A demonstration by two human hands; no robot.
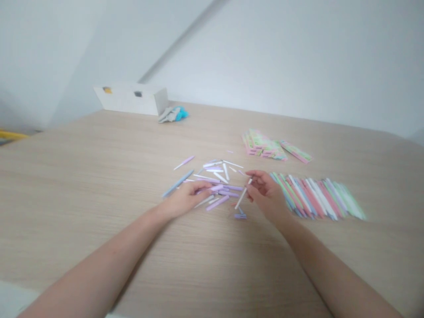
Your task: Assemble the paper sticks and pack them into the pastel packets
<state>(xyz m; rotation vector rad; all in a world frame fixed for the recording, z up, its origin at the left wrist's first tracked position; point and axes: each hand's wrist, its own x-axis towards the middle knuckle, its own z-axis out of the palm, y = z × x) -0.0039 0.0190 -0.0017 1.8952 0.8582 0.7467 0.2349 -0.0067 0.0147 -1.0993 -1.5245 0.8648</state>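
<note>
My left hand (183,198) is closed, thumb and fingers pinching a short purple pen barrel (216,188) just above the loose pieces. My right hand (266,194) grips a slim white pen piece (243,196), slanted down to the left, near its upper end. Around both hands lie scattered purple and white pen parts (217,202), some under or beside the left fingers. A blue pen (178,183) rests left of them, and a purple pen piece (184,162) with a thin white end lies farther back. Small purple clip-like pieces (240,216) sit below the right hand. Blur hides fine detail.
Right of my right hand, a row of assembled pens (318,196) in several pastel colours lies side by side. Behind it are stacked pink and green printed packets (263,145). A white box (129,100) and a grey and blue crumpled cloth (174,114) stand at the back left.
</note>
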